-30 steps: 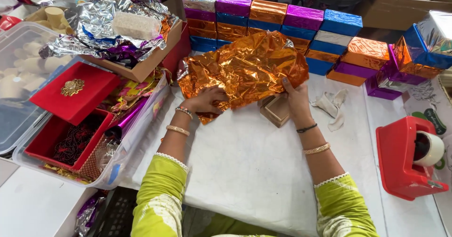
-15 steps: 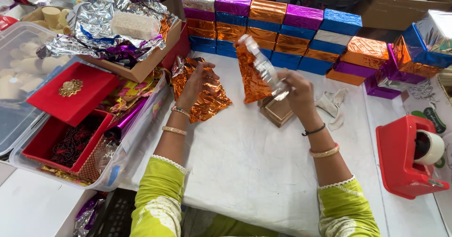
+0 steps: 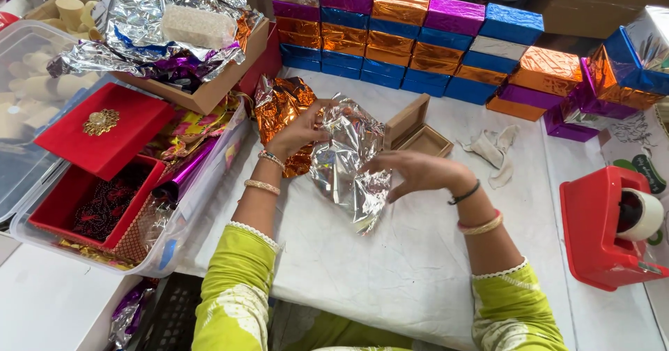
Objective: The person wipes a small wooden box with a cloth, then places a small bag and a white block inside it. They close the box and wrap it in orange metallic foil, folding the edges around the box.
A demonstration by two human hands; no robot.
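Note:
Both hands hold a crinkled foil sheet (image 3: 341, 163), orange on one side and silver on the other, above the white tabletop (image 3: 362, 267). My left hand (image 3: 296, 131) grips its upper left part, where the orange side bunches up. My right hand (image 3: 408, 171) touches its right edge, fingers spread against the silver side. A small open wooden box (image 3: 417, 133) lies on the table just behind my right hand.
A wall of foil-wrapped boxes (image 3: 418, 34) in orange, purple, blue and silver lines the far edge. At left, a clear tub (image 3: 198, 204) holds a red velvet box (image 3: 97, 138). A cardboard box of foil sheets (image 3: 167, 37) sits behind. A red tape dispenser (image 3: 606, 229) stands at right, with a white cloth scrap (image 3: 491, 149) nearby.
The foil lay spread orange side up, was lifted and pulled apart, and now hangs folded between both hands with its silver side facing me. The wooden box is uncovered.

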